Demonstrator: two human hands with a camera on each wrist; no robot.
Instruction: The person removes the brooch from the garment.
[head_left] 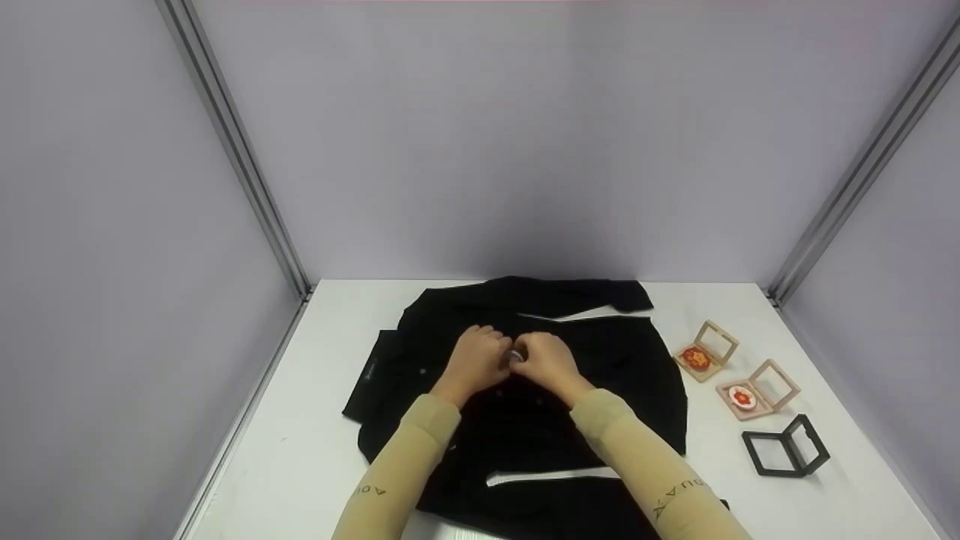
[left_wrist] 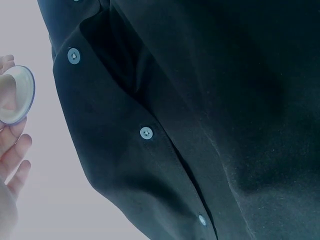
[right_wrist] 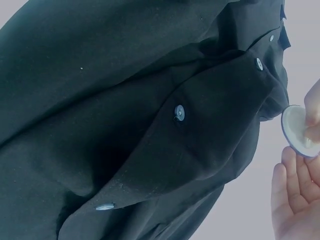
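Both hands meet above a black buttoned shirt, which lies spread on a white table. Between them is a small round white disc with a blue rim; its kind is unclear. My left hand and my right hand each hold its edge with thumb and fingers. In the left wrist view, the disc shows at the left edge above bent fingers. A thumb presses the disc in the right wrist view. Pale buttons run along the shirt's front placket.
To the right on the white table stand two open wooden frames, one with an orange-red flower disc, one with a white disc bearing a red flower. Nearer is an open black frame. Grey walls enclose the table.
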